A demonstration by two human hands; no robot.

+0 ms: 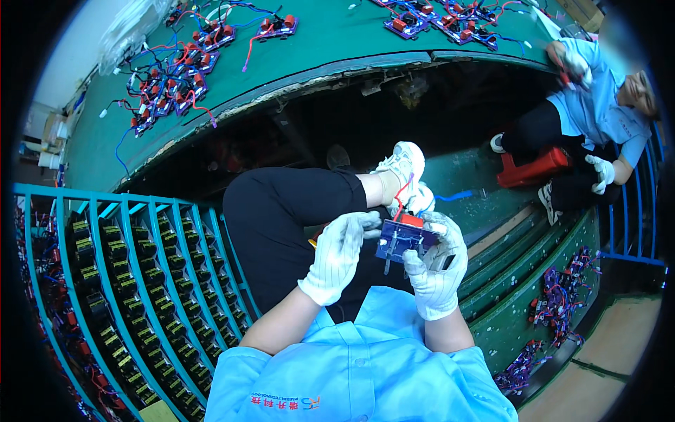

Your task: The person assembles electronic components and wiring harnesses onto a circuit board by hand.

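My right hand [439, 271], in a white work glove, grips a purple circuit board [394, 241] by its right side, thumb in front and fingers behind. The board is held up above my lap. A red block-shaped component [411, 221] sits at its top edge, and metal prongs stick out from its face. Red and blue wires rise from behind it. My left hand [337, 257], gloved too, is beside the board's left edge with its fingers stretched toward it. Whether those fingertips touch the board I cannot tell.
Several wired boards [172, 84] lie on the green bench [316, 42], more at its far right [457, 21]. A teal rack [133, 267] of black-and-yellow parts stands left. Boards [559, 292] lie on green boards at right. A co-worker [598, 105] sits by a red stool [538, 165].
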